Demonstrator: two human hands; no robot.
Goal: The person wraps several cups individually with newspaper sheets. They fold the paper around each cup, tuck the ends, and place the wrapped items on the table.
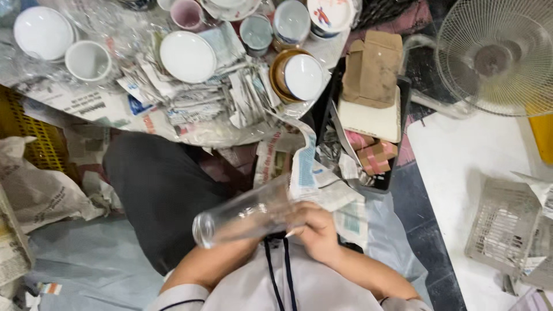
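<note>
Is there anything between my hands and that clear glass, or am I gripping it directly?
Nothing visible lies between them. The right hand grips the clear glass directly; the left hand is mostly hidden behind it. The glass lies tilted, open end toward the dark trouser leg.

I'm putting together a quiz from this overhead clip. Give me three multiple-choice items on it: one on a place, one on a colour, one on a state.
1. Where is the fan?
A. Upper right
B. Lower left
C. Centre

2. What colour is the crate at the left edge?
A. Blue
B. Yellow
C. Pink

3. How is the clear glass held?
A. Upright
B. Lying sideways
C. Upside down on the floor

Answers:
1 A: its round grille fills the upper right corner.
2 B: yellow lattice shows beneath the newspaper.
3 B: the right hand holds it with the open mouth pointing left.
</note>
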